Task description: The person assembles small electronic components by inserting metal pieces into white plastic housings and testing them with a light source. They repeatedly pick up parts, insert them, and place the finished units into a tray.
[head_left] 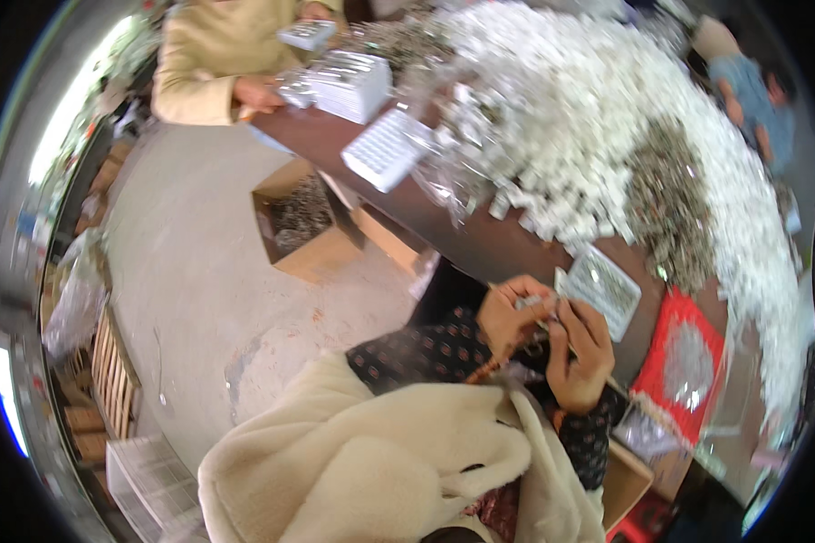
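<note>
Just off the table's near edge, my left hand [511, 317] and my right hand [583, 355] meet fingertip to fingertip. Both are closed in a pinch, and whatever lies between the fingers is too small and blurred to name. Right behind them a white plastic tray [627, 314] with small greyish pieces in it rests on the brown table [493, 242]. A large heap of small white pieces [552, 136] spreads beyond the tray. Beside it lies a pile of small brownish-grey metal-looking parts [670, 204].
To my right is a red bag [666, 330] with clear plastic on it. A white compartment tray [385, 149] and a stack of white trays [358, 86] stand farther left, near a co-worker's hand [258, 92]. An open cardboard box [317, 258] holding dark parts sits on the floor.
</note>
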### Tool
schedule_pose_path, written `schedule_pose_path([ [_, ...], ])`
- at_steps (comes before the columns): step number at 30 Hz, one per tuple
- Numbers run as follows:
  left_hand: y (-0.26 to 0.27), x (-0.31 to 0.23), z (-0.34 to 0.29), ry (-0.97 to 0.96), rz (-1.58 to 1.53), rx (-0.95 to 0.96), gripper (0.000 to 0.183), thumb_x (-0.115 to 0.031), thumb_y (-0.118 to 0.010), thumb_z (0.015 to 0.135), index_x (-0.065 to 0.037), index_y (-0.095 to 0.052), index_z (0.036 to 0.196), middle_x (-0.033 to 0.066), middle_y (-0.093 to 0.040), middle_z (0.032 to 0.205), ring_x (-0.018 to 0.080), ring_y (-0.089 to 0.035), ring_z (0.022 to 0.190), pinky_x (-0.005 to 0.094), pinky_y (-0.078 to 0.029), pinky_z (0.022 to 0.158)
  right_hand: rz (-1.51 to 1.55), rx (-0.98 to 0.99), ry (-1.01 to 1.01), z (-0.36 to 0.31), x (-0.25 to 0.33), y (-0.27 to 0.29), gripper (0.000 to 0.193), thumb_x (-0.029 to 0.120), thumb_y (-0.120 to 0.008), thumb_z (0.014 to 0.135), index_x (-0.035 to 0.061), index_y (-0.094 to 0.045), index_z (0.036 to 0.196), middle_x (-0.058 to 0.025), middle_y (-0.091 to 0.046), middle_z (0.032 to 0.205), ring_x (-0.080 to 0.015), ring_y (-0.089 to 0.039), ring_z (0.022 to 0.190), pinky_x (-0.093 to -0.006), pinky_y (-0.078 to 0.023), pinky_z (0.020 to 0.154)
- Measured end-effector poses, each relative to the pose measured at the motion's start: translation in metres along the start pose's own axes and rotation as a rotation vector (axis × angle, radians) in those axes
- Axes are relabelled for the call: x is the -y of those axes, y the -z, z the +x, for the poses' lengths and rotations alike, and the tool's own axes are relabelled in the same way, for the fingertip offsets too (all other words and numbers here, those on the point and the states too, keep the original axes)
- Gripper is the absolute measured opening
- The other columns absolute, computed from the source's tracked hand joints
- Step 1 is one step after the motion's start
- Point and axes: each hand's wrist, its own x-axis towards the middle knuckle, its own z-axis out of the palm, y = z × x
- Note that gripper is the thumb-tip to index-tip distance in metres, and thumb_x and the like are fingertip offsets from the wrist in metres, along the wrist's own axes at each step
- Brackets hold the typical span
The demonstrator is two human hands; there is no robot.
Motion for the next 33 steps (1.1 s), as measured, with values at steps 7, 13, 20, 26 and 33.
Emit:
schedule_pose_path([
  [7,0.008,-0.01,-0.007,0.217,-0.223,0.229,0.011,-0.013,-0.065,0.092,-0.006,-0.059,0.097,0.0143,-0.068,0.093,0.0097,-0.063,0.066,0.0177,-0.036,0.038,0.683,-0.103,-0.647,-0.006,-0.024,0.003,0.025,0.009,-0.06,0.095,-0.0049,-0.062,0.116,-0.0085,-0.067,0.101,-0.0146,-0.062,0.086,-0.0269,-0.048,0.079],
  [13,0.005,-0.018,-0.006,0.331,-0.222,0.358,0.011,-0.018,-0.062,0.096,-0.01,-0.058,0.101,0.0096,-0.067,0.092,0.0067,-0.06,0.063,0.0155,-0.033,0.038,0.818,-0.158,-0.742,-0.006,-0.021,0.001,0.015,0.001,-0.065,0.089,-0.0031,-0.064,0.103,-0.0069,-0.068,0.093,-0.0104,-0.064,0.08,-0.0239,-0.052,0.07],
  [20,0.0,-0.019,-0.011,0.341,-0.343,0.389,0.013,-0.023,-0.058,0.098,-0.012,-0.059,0.105,0.0014,-0.063,0.091,0.0031,-0.054,0.067,0.0166,-0.036,0.046,0.51,-0.05,-0.022,-0.01,-0.027,0.008,0.025,-0.013,-0.065,0.079,-0.0026,-0.065,0.102,-0.0171,-0.062,0.113,-0.0234,-0.061,0.101,-0.0325,-0.052,0.083],
  [26,-0.006,-0.02,-0.013,0.392,-0.357,0.282,0.014,-0.027,-0.059,0.098,-0.015,-0.057,0.103,-0.0016,-0.059,0.09,0.0038,-0.048,0.064,0.0186,-0.034,0.047,0.497,-0.109,0.028,-0.009,-0.029,0.0,0.026,-0.014,-0.065,0.075,-0.0028,-0.067,0.098,-0.0152,-0.064,0.108,-0.0249,-0.062,0.1,-0.0331,-0.05,0.085],
  [33,0.0,-0.011,-0.012,0.358,-0.329,0.314,0.019,-0.031,-0.056,0.099,-0.015,-0.057,0.109,-0.0026,-0.059,0.099,0.0015,-0.046,0.062,0.0173,-0.034,0.046,0.413,-0.235,0.064,-0.005,-0.027,-0.005,0.024,-0.013,-0.065,0.076,-0.0006,-0.066,0.096,-0.0143,-0.065,0.101,-0.0253,-0.065,0.093,-0.0327,-0.053,0.079],
])
